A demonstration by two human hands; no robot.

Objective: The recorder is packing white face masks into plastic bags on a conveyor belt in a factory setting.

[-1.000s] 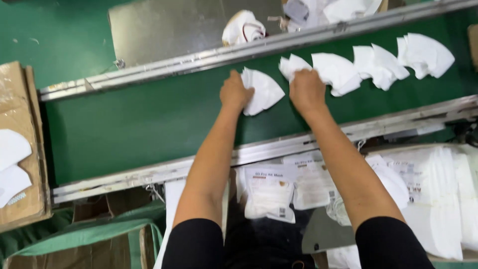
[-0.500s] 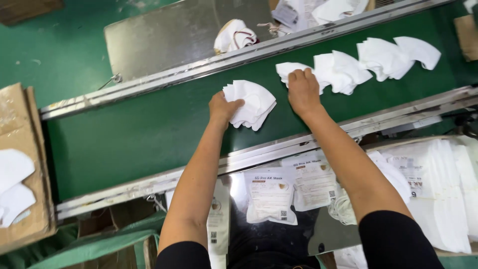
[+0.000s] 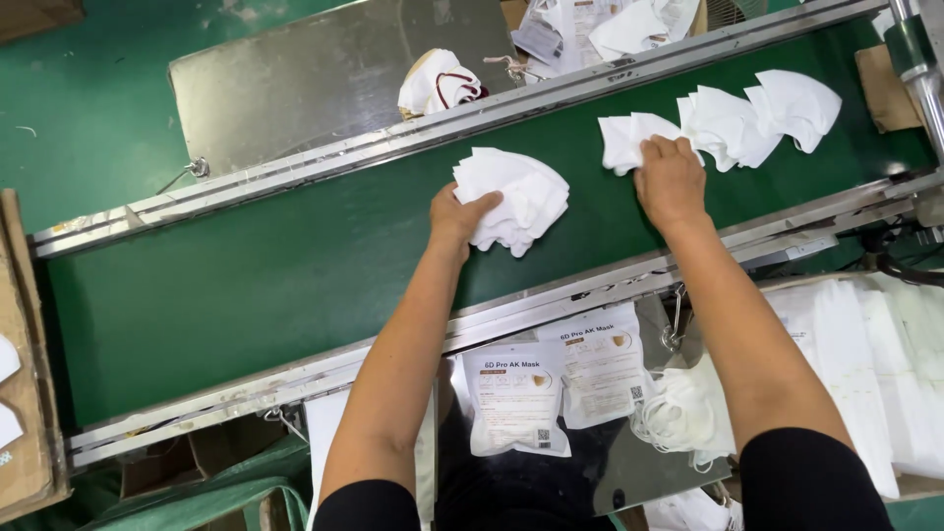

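My left hand (image 3: pixel 458 215) grips a stack of white folded face masks (image 3: pixel 515 195) on the green conveyor belt (image 3: pixel 246 285). My right hand (image 3: pixel 671 180) rests on the nearest mask (image 3: pixel 623 140) of a row of white masks (image 3: pixel 747 120) spread along the belt toward the right. Its fingers press down on that mask's edge.
Steel rails (image 3: pixel 295 167) border the belt on both sides. Beyond the far rail sits a metal plate (image 3: pixel 295 79) with a mask with dark straps (image 3: pixel 440 84). Below the near rail lie white printed pouches (image 3: pixel 551 388), loose masks (image 3: pixel 683 413) and stacked white packs (image 3: pixel 885 364). A cardboard box (image 3: pixel 20 364) stands at left.
The stack under my left hand has grown and shifted slightly left. The row of masks has moved right along the belt, and my right hand has followed onto the nearest one.
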